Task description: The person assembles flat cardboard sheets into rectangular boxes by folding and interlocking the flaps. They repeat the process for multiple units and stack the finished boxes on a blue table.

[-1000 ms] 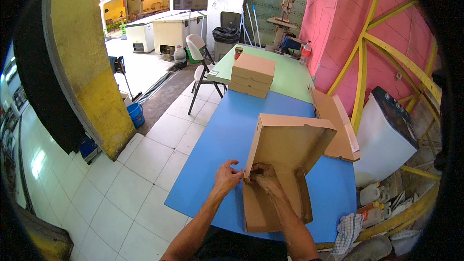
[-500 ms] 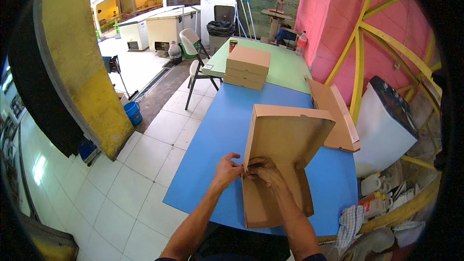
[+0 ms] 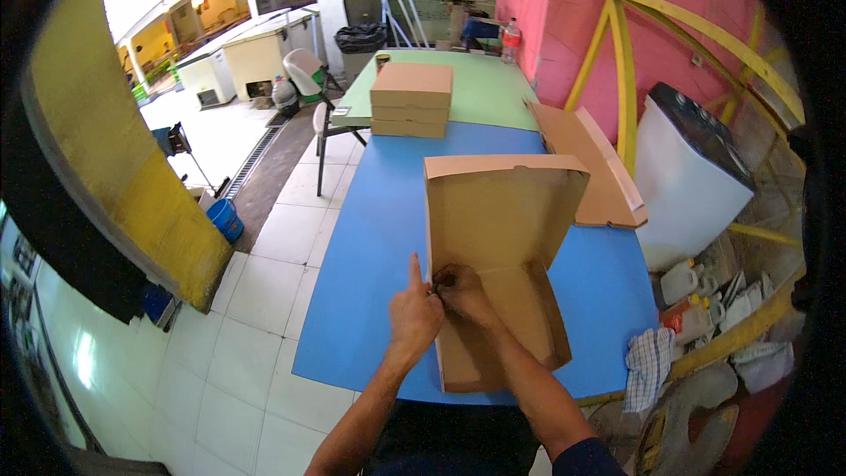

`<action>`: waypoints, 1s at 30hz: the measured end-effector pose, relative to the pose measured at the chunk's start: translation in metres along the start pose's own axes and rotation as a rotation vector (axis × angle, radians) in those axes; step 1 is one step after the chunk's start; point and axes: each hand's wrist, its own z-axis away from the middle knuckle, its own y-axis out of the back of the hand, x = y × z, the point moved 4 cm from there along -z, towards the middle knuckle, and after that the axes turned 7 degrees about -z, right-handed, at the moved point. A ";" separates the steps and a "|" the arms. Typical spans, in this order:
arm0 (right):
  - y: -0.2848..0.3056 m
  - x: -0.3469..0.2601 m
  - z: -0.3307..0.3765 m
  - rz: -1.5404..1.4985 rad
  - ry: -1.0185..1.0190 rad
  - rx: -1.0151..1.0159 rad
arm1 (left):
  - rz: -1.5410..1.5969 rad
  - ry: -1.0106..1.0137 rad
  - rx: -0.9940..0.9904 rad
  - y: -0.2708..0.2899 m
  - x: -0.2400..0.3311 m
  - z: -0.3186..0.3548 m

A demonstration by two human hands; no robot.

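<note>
Both hands meet at the near-left corner of a flat cardboard box being folded up. Left hand: grip closed on the box's left edge, thumb and lower fingers pinching, index finger pointing up along the raised panel. Right hand: grip closed, fingertips pressed on the corner flap just beside the left hand; which flap it pinches is hidden.

Cardboard box: brown, lies on the near end of the blue surface, base flat, lid panel standing upright on its far side, right wall already raised.

Handling note, as a judgement: the corner likely seats best if the left hand keeps the side wall upright while the right hand pushes the flap fully home; pressing near the crease should avoid buckling the board.

Checked cloth: hangs at the near-right edge. Plastic bottles: clustered low on the right, below a white appliance.

Flat cardboard blanks: lie right of the box, farther along, well apart from the hands.

Stack of closed boxes: rests on the green surface beyond. Chair stands left of it.
</note>
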 end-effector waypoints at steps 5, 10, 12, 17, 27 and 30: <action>0.036 -0.046 0.047 0.240 0.263 0.146 | 0.162 0.006 -0.141 0.019 -0.007 0.003; 0.158 -0.040 0.122 0.378 -0.265 0.420 | 0.198 -0.146 -0.106 0.037 0.003 -0.004; 0.174 -0.037 0.113 0.291 0.067 0.685 | 0.259 -0.183 -0.120 0.030 0.013 -0.014; 0.193 -0.003 0.063 0.422 0.191 0.493 | 0.217 -0.211 -0.139 0.032 0.013 -0.042; 0.159 0.027 0.073 0.285 0.510 0.278 | -0.187 -0.652 0.105 0.062 -0.035 -0.043; 0.142 0.036 0.090 0.260 0.426 0.358 | -0.331 -0.512 0.020 0.055 -0.046 -0.029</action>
